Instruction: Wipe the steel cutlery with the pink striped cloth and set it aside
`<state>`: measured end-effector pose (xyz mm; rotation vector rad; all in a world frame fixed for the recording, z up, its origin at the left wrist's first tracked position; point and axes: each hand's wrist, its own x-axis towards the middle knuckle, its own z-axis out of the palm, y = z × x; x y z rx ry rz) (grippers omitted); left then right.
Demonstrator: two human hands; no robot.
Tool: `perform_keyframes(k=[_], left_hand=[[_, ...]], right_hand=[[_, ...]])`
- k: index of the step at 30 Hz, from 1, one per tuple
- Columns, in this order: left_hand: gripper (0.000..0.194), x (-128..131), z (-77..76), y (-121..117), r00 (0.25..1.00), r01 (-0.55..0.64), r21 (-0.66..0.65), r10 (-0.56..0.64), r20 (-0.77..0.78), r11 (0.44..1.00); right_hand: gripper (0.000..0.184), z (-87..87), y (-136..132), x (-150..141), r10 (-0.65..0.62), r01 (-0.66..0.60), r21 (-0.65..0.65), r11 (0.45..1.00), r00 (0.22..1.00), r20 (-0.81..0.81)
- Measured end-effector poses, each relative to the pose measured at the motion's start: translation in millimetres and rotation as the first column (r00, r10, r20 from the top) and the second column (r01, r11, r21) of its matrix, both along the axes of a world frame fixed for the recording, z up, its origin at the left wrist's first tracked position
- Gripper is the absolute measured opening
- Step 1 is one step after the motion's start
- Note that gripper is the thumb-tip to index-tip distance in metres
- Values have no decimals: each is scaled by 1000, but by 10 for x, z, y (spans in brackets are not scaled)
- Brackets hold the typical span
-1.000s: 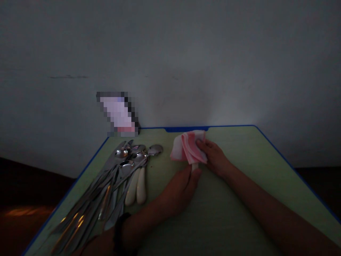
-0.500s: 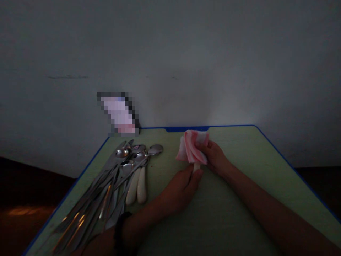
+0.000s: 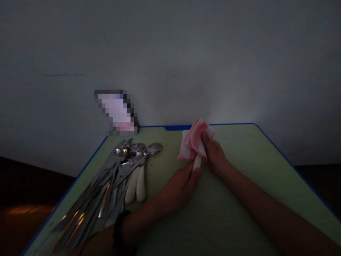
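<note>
My left hand [image 3: 181, 186] is closed around the pale handle [image 3: 197, 162] of a utensil, held over the middle of the table. A pink and white cloth [image 3: 195, 138] is folded about the utensil's far end, so its kind is hidden. From the right, my right hand [image 3: 215, 153] grips the cloth, thumb on top. Left of my hands lies a pile of metal cutlery, with several spoons [image 3: 126, 164] among it. Two utensils with cream handles [image 3: 141, 185] lie at the pile's right side.
The light green table [image 3: 239, 199] has a blue edge and stands against a grey wall [image 3: 170, 64]. A blurred-out device with a lit screen [image 3: 117, 110] leans on the wall at the back left corner. The light is dim.
My right hand has moved the cloth slightly up and away along the utensil, and its folds have shifted. A little more of the pale handle shows. My left hand keeps its grip.
</note>
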<state>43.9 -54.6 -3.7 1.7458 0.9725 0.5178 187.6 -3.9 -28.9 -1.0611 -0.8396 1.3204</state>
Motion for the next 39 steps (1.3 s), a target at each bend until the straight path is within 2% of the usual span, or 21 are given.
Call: perform_keyframes(k=[4,9,11,13,15,18,21,26,29,32,35,39], left_hand=[[32,3,-50,-6,999,-12,-37,13,34,999],[30,10,-105,3,994,-45,-86,53,100,995],[31,9,-109,11,993,-38,-97,49,112,995],[33,6,-103,19,993,-42,-101,53,108,994],[34,4,-89,27,995,-36,-96,45,89,995],[35,1,-61,39,999,-12,-63,14,33,998],[35,0,-45,49,1000,14,-50,-13,1,999],[34,-23,-59,39,998,15,-108,-9,55,994],[34,-50,-62,15,995,46,-168,-30,97,985],[32,-61,-63,-4,988,9,-199,23,155,980],[30,-50,-77,-7,959,-67,-187,115,258,980],[28,-27,-109,11,928,-63,-127,105,358,990]], right_hand=[[46,-17,6,8,-27,26,14,1000,996,90],[37,-35,9,16,161,-172,61,983,975,154],[36,-28,2,12,173,-186,70,980,973,151],[35,-15,-7,15,130,-148,83,985,972,194],[38,1,-13,37,65,-101,104,989,951,303],[46,26,-11,94,-50,-44,167,985,850,524],[50,39,-9,132,-129,-4,210,978,778,615],[50,14,-10,137,-220,120,214,969,810,543],[48,-35,40,195,-321,256,204,945,845,428],[48,-80,107,281,-394,353,182,918,865,310],[47,-80,128,301,-308,265,169,949,893,329],[41,-21,85,205,-166,72,206,976,858,486]])
